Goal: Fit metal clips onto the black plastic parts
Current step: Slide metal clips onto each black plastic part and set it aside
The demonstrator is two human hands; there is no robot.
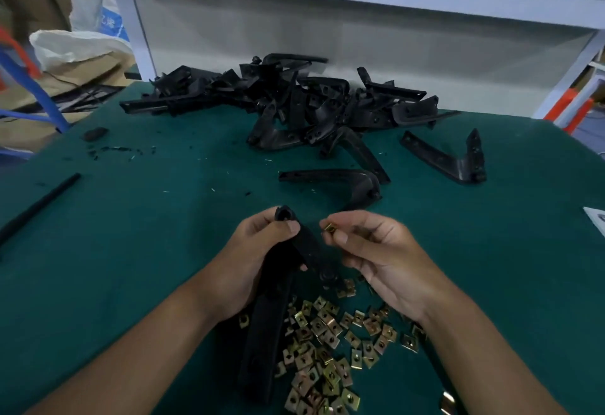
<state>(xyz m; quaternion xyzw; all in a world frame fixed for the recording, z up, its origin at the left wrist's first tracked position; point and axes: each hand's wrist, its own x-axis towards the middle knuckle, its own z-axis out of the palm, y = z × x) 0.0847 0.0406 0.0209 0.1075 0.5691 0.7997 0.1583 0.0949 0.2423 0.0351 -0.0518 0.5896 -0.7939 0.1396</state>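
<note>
The green table (137,218) lies bare across its left half, a heap of black plastic parts (294,103) along its far edge. Brass clips (327,342) spread near the front edge. The left hand (258,251) grips a black part (278,300); the right hand (379,251) pinches one clip (329,228) just beside it.

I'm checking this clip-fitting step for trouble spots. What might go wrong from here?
The right hand pinches one small metal clip by the fingertips only; it may slip and drop into the loose clips below. The left hand grips the black part near its top, so the long lower end could swing and scatter those clips.
</note>
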